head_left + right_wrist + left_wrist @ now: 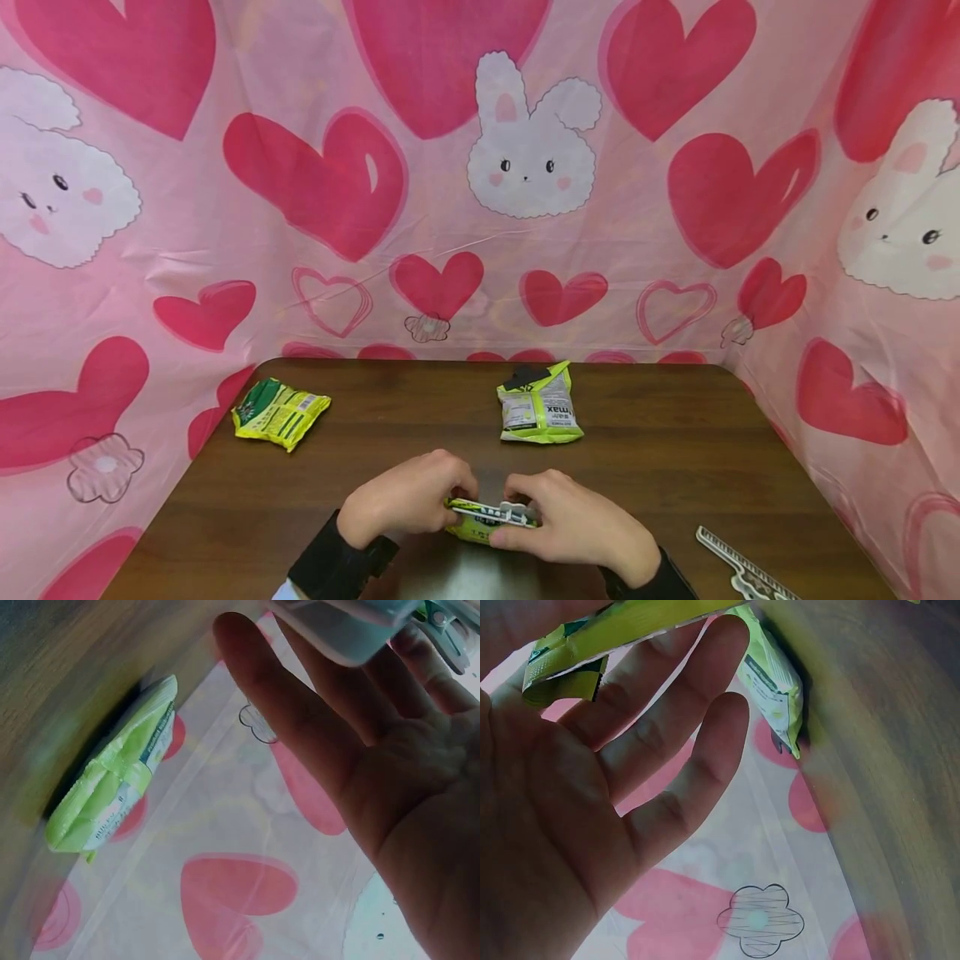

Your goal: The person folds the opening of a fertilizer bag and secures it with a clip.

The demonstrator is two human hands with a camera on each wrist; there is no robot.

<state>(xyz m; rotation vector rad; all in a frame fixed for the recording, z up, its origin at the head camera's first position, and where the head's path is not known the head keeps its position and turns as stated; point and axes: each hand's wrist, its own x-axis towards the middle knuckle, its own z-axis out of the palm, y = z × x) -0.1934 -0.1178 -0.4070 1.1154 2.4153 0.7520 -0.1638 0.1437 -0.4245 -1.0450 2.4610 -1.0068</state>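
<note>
both hands together at the near edge of the brown wooden table [645,467], working one thing between them: a yellow-green snack packet [487,518], held edge-up so its folded top runs sideways between the hands.

left hand [408,498] pinches the packet's left end, knuckles up, fingers curled over the fold. in the left wrist view the folded green edge [622,634] crosses the upper fingers; the lower two fingers lie straight and hold nothing.

right hand [577,523] is curled on the packet's right end. a white piece [516,506] sits on the fold against this hand's fingers. in the right wrist view a pale plastic clip [352,626] lies across the fingertips, its ridged end by the far fingers; cannot tell whether the clip is closed on the fold.

relative to the held packet:
- second yellow-green packet [540,404] just beyond it, slightly right, lying flat, printed "max", dark torn-looking top toward the backdrop. seen side-on in both wrist views [112,787].
- third packet [279,411], yellow with green, well off to the far left, near the table's corner.
- white toothed strip [742,567] to the right, at the table's near edge, apart from the hand.
- pink backdrop [480,167] with hearts and white rabbits, beyond and to both sides.
</note>
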